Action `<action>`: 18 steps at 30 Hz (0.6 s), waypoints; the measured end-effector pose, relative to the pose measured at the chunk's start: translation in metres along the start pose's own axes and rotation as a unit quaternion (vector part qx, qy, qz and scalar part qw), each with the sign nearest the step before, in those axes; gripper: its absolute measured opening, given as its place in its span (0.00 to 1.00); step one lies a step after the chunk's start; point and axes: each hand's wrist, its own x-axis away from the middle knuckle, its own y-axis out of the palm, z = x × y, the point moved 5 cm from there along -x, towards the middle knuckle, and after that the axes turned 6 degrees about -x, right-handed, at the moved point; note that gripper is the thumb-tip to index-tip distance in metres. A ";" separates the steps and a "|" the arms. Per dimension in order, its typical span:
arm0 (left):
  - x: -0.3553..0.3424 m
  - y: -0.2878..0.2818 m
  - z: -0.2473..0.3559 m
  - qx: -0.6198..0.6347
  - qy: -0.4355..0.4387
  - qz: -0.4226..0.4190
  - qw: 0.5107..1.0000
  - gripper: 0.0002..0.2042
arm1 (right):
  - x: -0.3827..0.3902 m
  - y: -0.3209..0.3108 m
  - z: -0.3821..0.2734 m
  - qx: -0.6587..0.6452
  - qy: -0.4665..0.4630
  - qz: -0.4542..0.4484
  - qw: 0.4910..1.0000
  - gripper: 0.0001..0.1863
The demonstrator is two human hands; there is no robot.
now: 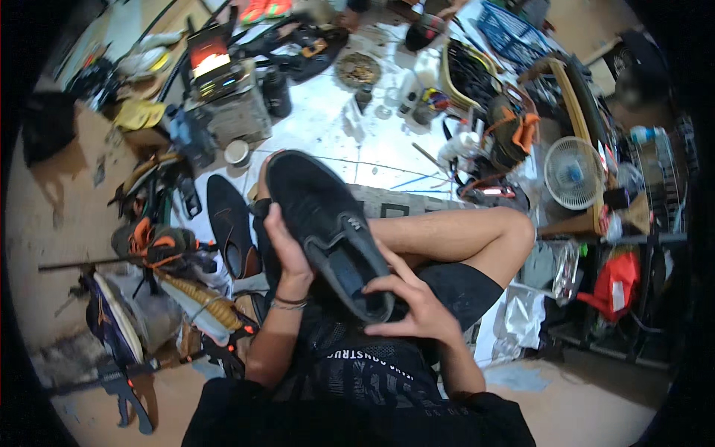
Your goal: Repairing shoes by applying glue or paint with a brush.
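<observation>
Surrounding the black shoe [311, 190]: cluttered white tiled floor [309, 123], blue basket [512, 36].

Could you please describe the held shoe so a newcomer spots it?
Look first at the bent bare leg right of centre. Left of it, the left hand and right hand hold the black shoe. Unlike the dark shoe on the floor, it has a small pale mark by its opening.

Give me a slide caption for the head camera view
A black slip-on shoe held with the left hand along its side, right hand at its heel, another dark shoe lying nearby.
</observation>
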 end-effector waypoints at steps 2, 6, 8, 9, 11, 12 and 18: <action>0.005 -0.003 0.001 -0.017 -0.091 -0.006 0.996 0.29 | -0.003 -0.042 -0.050 0.005 -0.078 -0.011 0.997 0.31; -0.003 0.007 0.015 -0.055 -0.141 -0.048 0.987 0.26 | -0.064 -0.063 -0.046 -0.072 -0.284 0.038 0.955 0.49; -0.009 0.023 0.018 -0.082 -0.156 -0.083 0.981 0.24 | -0.105 -0.028 0.032 -0.189 -0.283 0.033 0.940 0.60; -0.012 0.030 0.016 -0.109 -0.162 -0.080 0.978 0.24 | -0.113 -0.011 0.072 -0.209 -0.282 0.028 0.936 0.66; -0.021 0.050 0.004 -0.355 -0.169 -0.159 0.905 0.23 | -0.098 0.005 0.138 -0.118 -0.298 -0.018 0.947 0.53; -0.025 0.075 -0.010 -0.466 -0.074 -0.296 0.831 0.25 | -0.100 0.008 0.158 -0.111 -0.334 -0.016 0.936 0.50; 0.017 0.097 -0.045 -0.681 0.007 -0.472 0.560 0.28 | -0.171 0.025 0.140 -0.693 -0.078 -0.016 0.717 0.27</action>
